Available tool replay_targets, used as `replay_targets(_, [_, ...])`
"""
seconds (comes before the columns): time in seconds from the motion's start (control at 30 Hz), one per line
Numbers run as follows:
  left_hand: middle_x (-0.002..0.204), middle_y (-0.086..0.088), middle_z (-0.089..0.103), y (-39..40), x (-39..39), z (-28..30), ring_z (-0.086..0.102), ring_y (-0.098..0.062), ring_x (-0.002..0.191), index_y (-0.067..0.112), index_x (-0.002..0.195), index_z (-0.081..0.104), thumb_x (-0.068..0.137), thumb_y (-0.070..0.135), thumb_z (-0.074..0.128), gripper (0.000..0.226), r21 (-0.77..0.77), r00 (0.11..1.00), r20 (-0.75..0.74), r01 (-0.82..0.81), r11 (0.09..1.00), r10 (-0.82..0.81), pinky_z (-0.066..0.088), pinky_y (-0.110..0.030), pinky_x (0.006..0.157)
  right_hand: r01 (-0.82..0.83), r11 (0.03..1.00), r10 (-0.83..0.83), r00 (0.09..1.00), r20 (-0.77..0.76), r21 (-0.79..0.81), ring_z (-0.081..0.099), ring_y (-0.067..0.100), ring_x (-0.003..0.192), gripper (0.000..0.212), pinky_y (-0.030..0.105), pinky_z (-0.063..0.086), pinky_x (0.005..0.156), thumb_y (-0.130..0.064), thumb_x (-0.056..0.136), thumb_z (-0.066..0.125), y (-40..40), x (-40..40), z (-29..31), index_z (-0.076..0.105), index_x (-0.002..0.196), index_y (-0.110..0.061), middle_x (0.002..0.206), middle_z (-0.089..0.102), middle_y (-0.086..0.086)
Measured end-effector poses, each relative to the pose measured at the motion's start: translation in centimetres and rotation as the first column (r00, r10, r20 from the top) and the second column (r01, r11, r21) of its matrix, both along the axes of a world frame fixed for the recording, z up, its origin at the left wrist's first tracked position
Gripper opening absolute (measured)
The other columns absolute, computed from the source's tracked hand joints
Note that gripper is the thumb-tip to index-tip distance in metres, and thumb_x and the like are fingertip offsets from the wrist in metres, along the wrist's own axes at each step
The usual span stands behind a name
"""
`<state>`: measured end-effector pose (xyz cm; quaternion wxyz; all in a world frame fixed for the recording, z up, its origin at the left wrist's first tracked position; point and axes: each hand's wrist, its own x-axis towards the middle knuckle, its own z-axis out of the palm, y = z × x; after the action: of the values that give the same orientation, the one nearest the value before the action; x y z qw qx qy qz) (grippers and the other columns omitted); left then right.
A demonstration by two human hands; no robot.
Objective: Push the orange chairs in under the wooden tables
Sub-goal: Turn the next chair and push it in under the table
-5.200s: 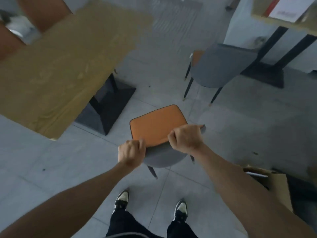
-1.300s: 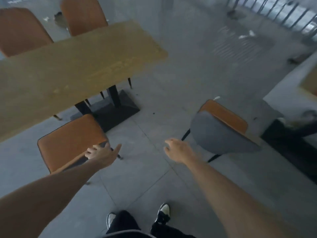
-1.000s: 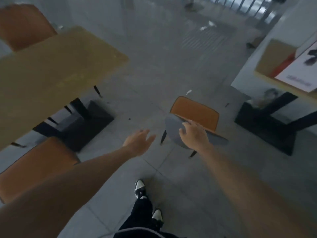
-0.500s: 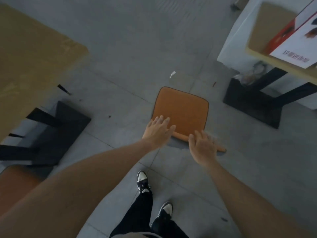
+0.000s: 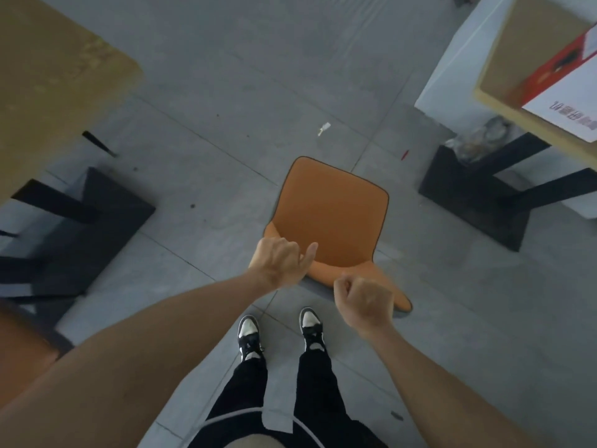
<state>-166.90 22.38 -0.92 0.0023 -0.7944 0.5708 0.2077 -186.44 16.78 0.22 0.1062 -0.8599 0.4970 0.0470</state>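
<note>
An orange chair [image 5: 329, 215] stands on the grey floor straight below me, its seat facing away toward the upper right. Both hands grip the top edge of its backrest: my left hand [image 5: 279, 265] at the left end with the thumb sticking out, my right hand [image 5: 363, 300] fisted at the right end. A wooden table [image 5: 504, 76] with a black base [image 5: 468, 202] stands at the upper right, beyond the chair. Another wooden table [image 5: 55, 79] fills the upper left.
A second orange chair [image 5: 19, 347] shows at the lower left edge beside the left table's black base [image 5: 97, 227]. A red and white box [image 5: 562, 88] lies on the right table. Small litter [image 5: 324, 128] dots the floor. My shoes [image 5: 279, 331] stand just behind the chair.
I let go of the first chair by the left table and turned right. My hands, flat on this chair's backrest half a second ago, have now closed around its top edge.
</note>
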Motion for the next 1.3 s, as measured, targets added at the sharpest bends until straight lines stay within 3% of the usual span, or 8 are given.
replay_targets(0.23, [0.055, -0.003, 0.059, 0.7, -0.2, 0.3, 0.057, -0.025, 0.053, 0.012, 0.052, 0.047, 0.102, 0.050, 0.011, 0.072, -0.096, 0.997, -0.011, -0.074, 0.993, 0.073, 0.034, -0.033, 0.055, -0.092, 0.993, 0.091, 0.996, 0.016, 0.070, 0.036, 0.019, 0.030, 0.062, 0.021, 0.025, 0.042, -0.039, 0.089, 0.029, -0.5, 0.2, 0.0, 0.052, 0.039, -0.010, 0.034, 0.036, -0.003])
replay_targets(0.43, [0.067, 0.005, 0.058, 2.5, 0.5, 0.0, 0.054, -0.017, 0.065, 0.018, 0.069, 0.064, 0.091, 0.069, 0.032, 0.064, -0.254, 0.999, -0.028, 0.017, 0.967, -0.025, 0.039, -0.030, 0.065, -0.149, 0.987, 0.145, 0.988, 0.061, 0.057, 0.034, 0.020, 0.031, 0.059, 0.021, 0.021, 0.042, -0.033, 0.088, 0.034, -0.9, 0.7, 0.0, 0.054, 0.039, -0.008, 0.035, 0.041, 0.001])
replay_targets(0.6, [0.053, 0.004, 0.042, 1.3, -1.0, -0.5, 0.042, -0.021, 0.048, 0.016, 0.051, 0.043, 0.093, 0.054, 0.029, 0.059, -0.269, 0.999, -0.047, -0.030, 0.963, 0.018, 0.049, -0.035, 0.054, -0.137, 0.990, 0.135, 0.989, 0.054, 0.041, 0.032, 0.018, 0.029, 0.061, 0.018, 0.014, 0.041, -0.034, 0.089, 0.029, -1.4, -0.7, -0.5, 0.049, 0.036, -0.010, 0.034, 0.035, -0.002])
replay_targets(0.67, [0.051, 0.004, 0.043, 1.2, -0.6, -0.8, 0.040, -0.021, 0.045, 0.015, 0.048, 0.044, 0.091, 0.048, 0.025, 0.058, -0.284, 0.998, -0.051, -0.034, 0.958, 0.020, 0.044, -0.032, 0.048, -0.131, 0.991, 0.129, 0.990, 0.064, 0.028, 0.033, 0.020, 0.027, 0.061, 0.018, 0.016, 0.041, -0.034, 0.088, 0.030, -1.4, -0.5, -0.7, 0.047, 0.036, -0.010, 0.033, 0.036, -0.001])
replay_targets(0.77, [0.047, 0.002, 0.049, 1.6, 0.6, -1.0, 0.035, -0.019, 0.044, 0.013, 0.045, 0.046, 0.091, 0.040, 0.030, 0.056, -0.375, 0.999, -0.047, -0.040, 0.926, 0.024, 0.019, -0.026, 0.046, -0.147, 0.989, 0.146, 0.985, 0.095, 0.004, 0.034, 0.021, 0.027, 0.059, 0.018, 0.019, 0.041, -0.033, 0.088, 0.032, -1.0, 0.5, -0.6, 0.049, 0.036, -0.010, 0.033, 0.036, 0.000])
replay_targets(0.9, [0.045, 0.004, 0.042, 3.8, 3.2, -1.4, 0.028, -0.019, 0.042, 0.012, 0.044, 0.042, 0.091, 0.031, 0.036, 0.051, -0.413, 0.991, -0.080, -0.130, 0.901, 0.106, 0.018, -0.025, 0.049, -0.227, 0.974, 0.227, 0.967, 0.117, -0.018, 0.032, 0.021, 0.027, 0.054, 0.018, 0.021, 0.041, -0.030, 0.086, 0.035, 0.3, 3.8, 0.3, 0.047, 0.036, -0.010, 0.033, 0.035, 0.000])
replay_targets(1.13, [0.049, 0.009, 0.030, 10.8, 6.7, -0.8, 0.027, -0.017, 0.042, 0.018, 0.046, 0.031, 0.088, 0.026, 0.041, 0.044, -0.468, 0.939, -0.075, -0.330, 0.820, 0.335, 0.020, -0.023, 0.047, -0.465, 0.886, 0.458, 0.873, 0.168, -0.002, 0.023, 0.016, 0.027, 0.047, 0.016, 0.008, 0.041, -0.028, 0.084, 0.039, 2.9, 10.0, 0.9, 0.034, 0.038, -0.019, 0.035, 0.025, -0.006])
replay_targets(1.3, [0.047, 0.007, 0.032, 19.6, 9.6, 0.1, 0.028, -0.021, 0.040, 0.018, 0.047, 0.032, 0.089, 0.029, 0.038, 0.044, -0.451, 0.814, -0.026, -0.528, 0.719, 0.581, 0.023, -0.023, 0.047, -0.690, 0.722, 0.670, 0.714, 0.200, 0.046, 0.026, 0.016, 0.027, 0.049, 0.018, 0.007, 0.040, -0.028, 0.084, 0.043, 7.9, 16.7, 0.8, 0.034, 0.038, -0.016, 0.033, 0.031, -0.004])
